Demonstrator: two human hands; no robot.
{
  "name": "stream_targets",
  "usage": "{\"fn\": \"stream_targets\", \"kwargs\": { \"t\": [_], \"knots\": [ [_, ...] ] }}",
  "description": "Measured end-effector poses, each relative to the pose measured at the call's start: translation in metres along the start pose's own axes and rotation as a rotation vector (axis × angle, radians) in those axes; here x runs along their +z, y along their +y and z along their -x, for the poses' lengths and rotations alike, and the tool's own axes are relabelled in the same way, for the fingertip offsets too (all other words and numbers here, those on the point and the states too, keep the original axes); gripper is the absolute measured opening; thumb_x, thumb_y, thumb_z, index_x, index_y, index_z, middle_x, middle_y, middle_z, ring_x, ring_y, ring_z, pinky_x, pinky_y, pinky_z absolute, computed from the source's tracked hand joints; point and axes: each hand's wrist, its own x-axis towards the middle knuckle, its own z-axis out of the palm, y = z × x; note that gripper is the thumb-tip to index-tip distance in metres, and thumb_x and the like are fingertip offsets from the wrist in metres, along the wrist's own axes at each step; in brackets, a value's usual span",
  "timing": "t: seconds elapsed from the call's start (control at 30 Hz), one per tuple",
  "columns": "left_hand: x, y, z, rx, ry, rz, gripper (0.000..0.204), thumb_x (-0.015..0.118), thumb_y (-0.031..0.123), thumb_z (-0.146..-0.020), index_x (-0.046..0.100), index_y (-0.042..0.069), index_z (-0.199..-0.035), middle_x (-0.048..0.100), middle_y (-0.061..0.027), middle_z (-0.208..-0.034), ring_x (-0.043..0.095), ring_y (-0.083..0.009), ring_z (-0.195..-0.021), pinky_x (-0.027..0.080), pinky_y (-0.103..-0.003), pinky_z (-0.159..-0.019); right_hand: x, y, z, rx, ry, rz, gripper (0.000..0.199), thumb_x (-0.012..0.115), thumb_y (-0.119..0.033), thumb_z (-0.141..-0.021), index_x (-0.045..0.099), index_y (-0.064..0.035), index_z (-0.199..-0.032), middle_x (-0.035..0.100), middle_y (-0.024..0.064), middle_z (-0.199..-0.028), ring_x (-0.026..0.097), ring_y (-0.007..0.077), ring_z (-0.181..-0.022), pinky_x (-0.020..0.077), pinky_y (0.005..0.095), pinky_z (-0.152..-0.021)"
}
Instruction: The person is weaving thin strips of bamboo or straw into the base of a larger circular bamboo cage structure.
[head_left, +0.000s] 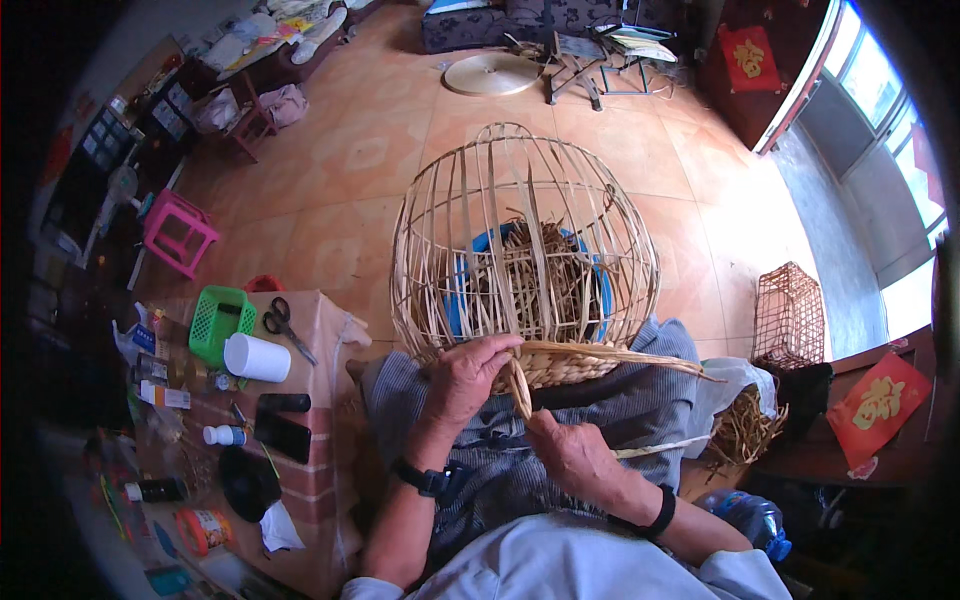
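Observation:
A half-woven basket frame (525, 190) of thin pale stakes rests on my lap, its tall open ribs rising away from me. The edge nearest me carries a thick braided band (570, 368) of dried straw. My left hand (468, 375) is closed at that band, pinching a straw strand against it. From there a folded strand (519, 390) runs down into my right hand (575, 455), whose fingers are wrapped round its end. Another loose straw bundle (640, 355) sticks out to the right across the band. My left fingertips are partly hidden.
Beyond the ribs, a blue tub (458, 300) holds dried straw. At left, a cloth-covered table (315, 430) carries scissors (290, 328), a green plastic basket (221, 325) and a white cylinder (257, 358). At right stand a wire basket (790, 315) and a straw-filled bag (745, 420).

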Motion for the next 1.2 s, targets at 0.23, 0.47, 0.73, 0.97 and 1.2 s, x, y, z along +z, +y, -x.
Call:
{"fn": "stream_targets", "kwargs": {
  "t": [0.23,0.47,0.73,0.97,1.2],
  "knots": [
    [-0.015,-0.004,-0.003,0.019,-0.093,0.048,0.023,0.075,0.006,-0.098,0.077,0.01,-0.121,0.082,-0.011,-0.111,0.079,-0.0299,-0.105,0.062,-0.038,-0.092,-0.014,0.023,0.002,0.186,0.045,-0.13,0.014,0.067,-0.011,-0.104,0.055,-0.0033,-0.105,0.065,0.0278,-0.08,0.065,0.0529,-0.077,0.0496,0.0566,-0.062],
    [-0.024,0.007,-0.006,-0.092,-0.201,0.075,0.015,0.079,0.007,-0.095,0.076,0.006,-0.111,0.081,-0.0107,-0.113,0.079,-0.0289,-0.106,0.062,-0.037,-0.092,-0.011,0.041,-0.005,0.232,0.036,-0.237,0.014,0.067,-0.013,-0.106,0.058,-0.0018,-0.105,0.062,0.0306,-0.083,0.062,0.0544,-0.081,0.0488,0.0553,-0.065],
    [-0.017,-0.004,-0.005,-0.053,-0.141,-0.009,0.011,0.078,0.012,-0.098,0.076,0.006,-0.107,0.082,-0.0108,-0.108,0.08,-0.0286,-0.104,0.062,-0.038,-0.089,0.002,0.046,-0.006,0.178,0.029,-0.149,0.012,0.066,-0.013,-0.106,0.058,-0.0046,-0.108,0.063,0.029,-0.081,0.063,0.055,-0.081,0.0498,0.0575,-0.065],
    [-0.011,-0.009,-0.001,0.149,-0.116,-0.053,0.014,0.078,0.01,-0.096,0.078,0.008,-0.11,0.079,-0.0116,-0.109,0.077,-0.0324,-0.103,0.062,-0.038,-0.089,-0.008,0.049,-0.005,0.245,-0.087,-0.446,0.018,0.061,-0.019,-0.112,0.058,-0.0013,-0.107,0.054,0.0184,-0.076,0.051,0.028,-0.069,0.0486,0.0429,-0.065],
    [-0.009,-0.005,0.004,0.02,-0.076,0.012,0.011,0.078,0.01,-0.097,0.075,0.007,-0.108,0.078,-0.0118,-0.106,0.078,-0.0307,-0.101,0.062,-0.039,-0.087,-0.032,0.038,-0.006,0.237,-0.159,-0.43,0.027,0.061,-0.023,-0.114,0.057,0.0015,-0.104,0.048,0.0133,-0.073,0.043,0.0187,-0.069,0.0444,0.0419,-0.063]
  ]
}}
